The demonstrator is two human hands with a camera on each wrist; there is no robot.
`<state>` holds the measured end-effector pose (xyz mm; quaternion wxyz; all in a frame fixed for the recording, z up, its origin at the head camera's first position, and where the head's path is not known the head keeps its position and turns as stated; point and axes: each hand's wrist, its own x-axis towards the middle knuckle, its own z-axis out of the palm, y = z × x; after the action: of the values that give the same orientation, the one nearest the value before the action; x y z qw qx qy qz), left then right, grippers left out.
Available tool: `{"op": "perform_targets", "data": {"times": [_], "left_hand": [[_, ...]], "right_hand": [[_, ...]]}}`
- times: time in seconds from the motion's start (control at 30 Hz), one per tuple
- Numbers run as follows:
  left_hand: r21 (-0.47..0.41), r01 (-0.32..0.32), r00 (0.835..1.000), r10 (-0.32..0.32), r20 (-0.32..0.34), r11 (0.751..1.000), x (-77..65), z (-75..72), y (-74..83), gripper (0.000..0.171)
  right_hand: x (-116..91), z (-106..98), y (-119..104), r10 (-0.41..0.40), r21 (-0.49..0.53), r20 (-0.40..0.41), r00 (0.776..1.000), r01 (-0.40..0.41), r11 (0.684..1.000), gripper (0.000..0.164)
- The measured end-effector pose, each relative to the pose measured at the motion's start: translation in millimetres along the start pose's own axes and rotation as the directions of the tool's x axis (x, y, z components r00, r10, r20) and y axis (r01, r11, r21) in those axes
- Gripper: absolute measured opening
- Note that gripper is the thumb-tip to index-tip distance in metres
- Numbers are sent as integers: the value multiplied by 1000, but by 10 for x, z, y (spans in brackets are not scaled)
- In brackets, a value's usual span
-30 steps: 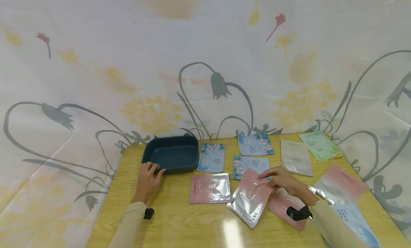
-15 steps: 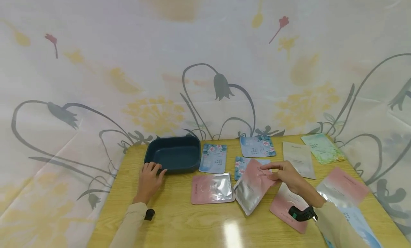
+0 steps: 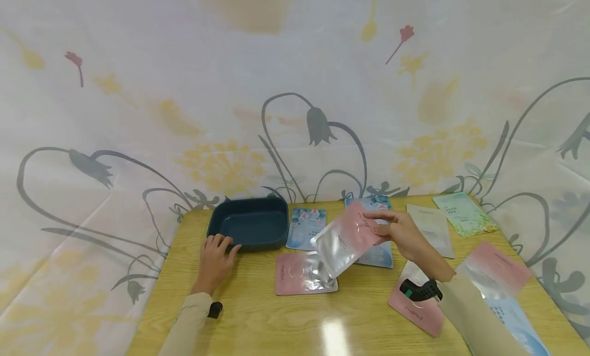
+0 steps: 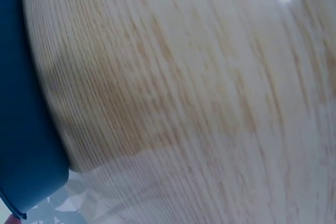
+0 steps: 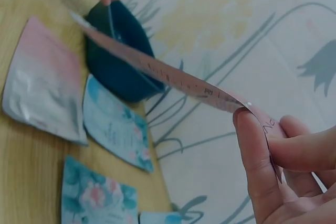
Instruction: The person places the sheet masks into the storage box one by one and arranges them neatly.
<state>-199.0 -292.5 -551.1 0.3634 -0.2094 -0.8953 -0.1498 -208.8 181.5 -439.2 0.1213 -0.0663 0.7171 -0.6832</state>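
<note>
My right hand pinches a pink-and-silver face mask sachet by its pink end, thumb on one side and fingers on the other in the right wrist view. The sachet is lifted and tilted, partly covering a flat pink-and-silver sachet and blue floral sachets behind it. At the left, my left hand grips the near rim of a dark blue rectangular bin, fingers over the edge. The left wrist view shows the bin's side, with just a fingertip at the lower corner.
Blue floral sachets lie right of the bin. Farther right are a beige sachet, a green one, pink ones and a light blue one. A patterned cloth hangs behind the wooden table.
My right hand has raised the pink-and-silver sachet from the table and carried it up and left, uncovering more of the sachet beneath. The left hand stays on the bin's rim.
</note>
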Motion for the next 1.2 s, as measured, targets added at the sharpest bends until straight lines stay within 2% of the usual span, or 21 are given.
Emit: {"op": "perform_targets", "data": {"times": [0.13,0.2,0.37,0.5,0.8,1.2], "left_hand": [[1,3,1000,-3,1,1000,3,0,-2,39],[-5,6,1000,-6,4,1000,1,-6,2,42],[-15,25,1000,-25,9,1000,-5,-15,16,23],[-7,26,1000,-26,2,1000,-4,-18,20,27],[4,45,999,-45,-6,999,15,-24,49,24],[-4,66,998,-66,4,998,-6,-30,80,23]], "right_hand": [[105,105,-57,-17,33,-12,1000,18,999,37],[159,166,-75,-26,61,-21,999,27,998,37],[285,320,-121,-39,141,-41,998,44,989,38],[395,444,-165,-35,179,-55,998,45,983,40],[683,764,-213,-49,264,-66,997,64,962,40],[1011,1328,-192,-38,293,-113,993,69,954,40]]}}
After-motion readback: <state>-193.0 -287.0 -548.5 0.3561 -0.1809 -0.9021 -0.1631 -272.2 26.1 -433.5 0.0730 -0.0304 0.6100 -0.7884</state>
